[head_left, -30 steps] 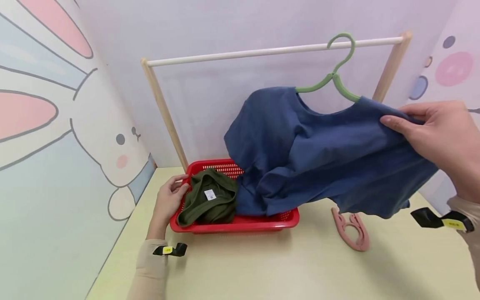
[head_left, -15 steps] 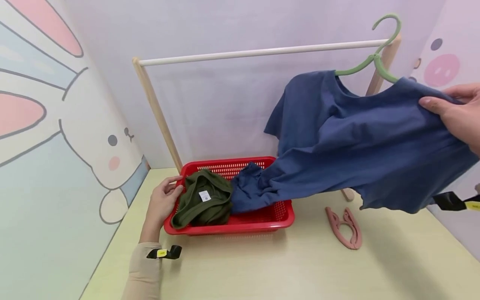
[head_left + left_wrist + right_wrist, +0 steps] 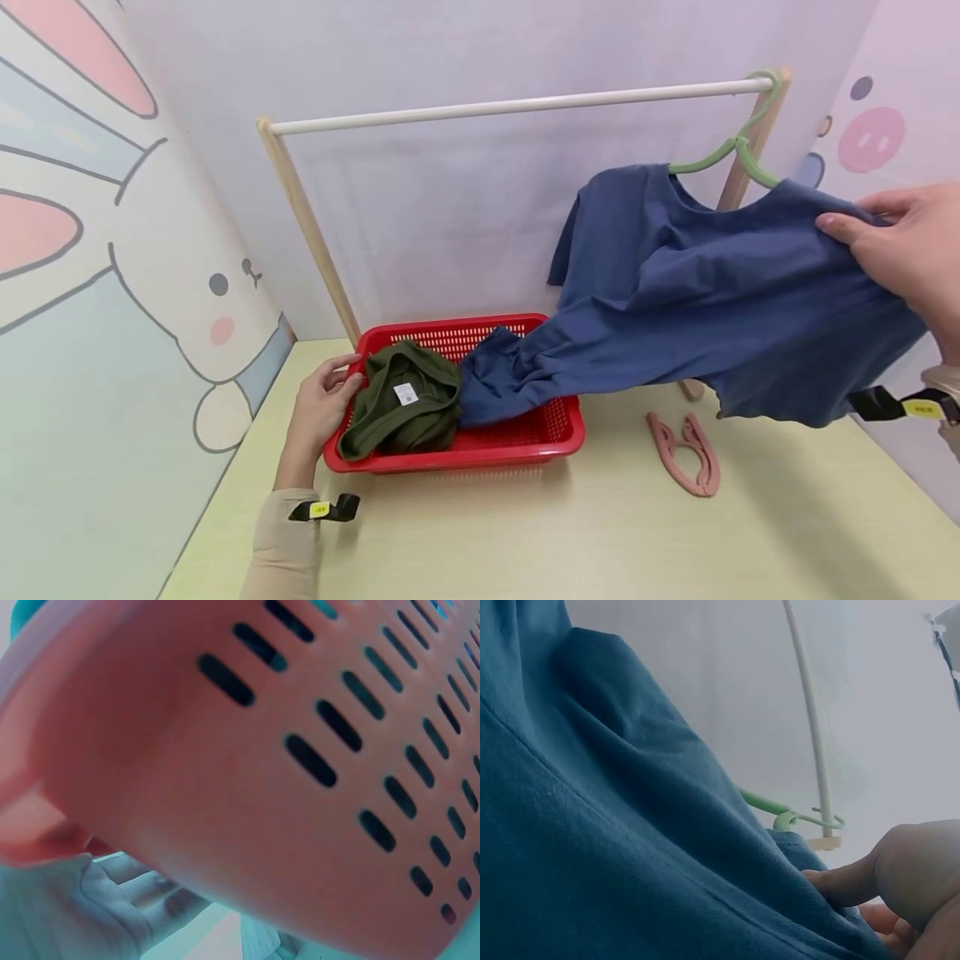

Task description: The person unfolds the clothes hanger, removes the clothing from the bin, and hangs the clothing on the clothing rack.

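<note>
The blue shirt [image 3: 690,275] is at the right of the scene, stretched in the air, with its lower part trailing left into the red basket [image 3: 480,459]. The right hand [image 3: 911,250] pinches it at the shoulder, thumb on the near side. Inside the shirt's neck is the green hanger [image 3: 740,148], its hook at the right end of the white rail [image 3: 517,106]; whether the hook bears any weight I cannot tell.

The left hand [image 3: 318,404] rests on the basket's left rim, fingers loosely extended and touching it. In the basket's left part lies a crumpled green shirt [image 3: 420,429] with a white tag [image 3: 406,394], touching the blue cloth.

To the right of the basket, apart from it, a folded pink hanger [image 3: 703,486] lies on the table [image 3: 465,542]. Wooden posts [image 3: 311,229] carry the rail at both ends. Farther out, a rabbit [image 3: 165,250] is drawn on the left wall, and a pink snout [image 3: 872,139] on the right one
</note>
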The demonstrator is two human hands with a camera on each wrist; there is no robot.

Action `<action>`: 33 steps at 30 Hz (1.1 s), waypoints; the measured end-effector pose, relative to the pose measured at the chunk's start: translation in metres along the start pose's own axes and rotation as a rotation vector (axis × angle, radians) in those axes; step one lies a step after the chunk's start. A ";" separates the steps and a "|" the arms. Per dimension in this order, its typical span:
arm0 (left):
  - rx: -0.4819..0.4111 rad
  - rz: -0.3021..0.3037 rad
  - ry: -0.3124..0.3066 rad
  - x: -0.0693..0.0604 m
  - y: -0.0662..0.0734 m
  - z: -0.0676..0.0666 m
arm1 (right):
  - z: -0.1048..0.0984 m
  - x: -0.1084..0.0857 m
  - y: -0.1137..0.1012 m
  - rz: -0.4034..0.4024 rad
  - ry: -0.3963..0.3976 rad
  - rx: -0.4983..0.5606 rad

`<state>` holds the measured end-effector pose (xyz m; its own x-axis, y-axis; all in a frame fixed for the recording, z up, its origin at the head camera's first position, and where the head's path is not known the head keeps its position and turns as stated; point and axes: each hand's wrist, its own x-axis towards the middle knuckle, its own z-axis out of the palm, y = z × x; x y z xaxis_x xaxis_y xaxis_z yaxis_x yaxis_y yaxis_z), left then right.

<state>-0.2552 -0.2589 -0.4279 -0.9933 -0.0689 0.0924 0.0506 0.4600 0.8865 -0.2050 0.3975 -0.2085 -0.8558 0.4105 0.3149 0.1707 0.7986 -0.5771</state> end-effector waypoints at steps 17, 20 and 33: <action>-0.006 -0.019 -0.001 -0.002 -0.002 -0.007 | 0.004 -0.008 0.000 -0.015 0.001 -0.004; -0.003 -0.023 0.002 -0.002 -0.001 -0.008 | 0.008 -0.005 0.003 -0.028 0.037 0.059; 0.010 -0.022 0.038 -0.008 -0.004 -0.016 | 0.027 -0.036 -0.075 -0.219 0.099 0.195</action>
<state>-0.2460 -0.2749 -0.4250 -0.9895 -0.1130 0.0903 0.0273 0.4669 0.8839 -0.2003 0.3112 -0.1975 -0.8083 0.2864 0.5144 -0.1178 0.7774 -0.6179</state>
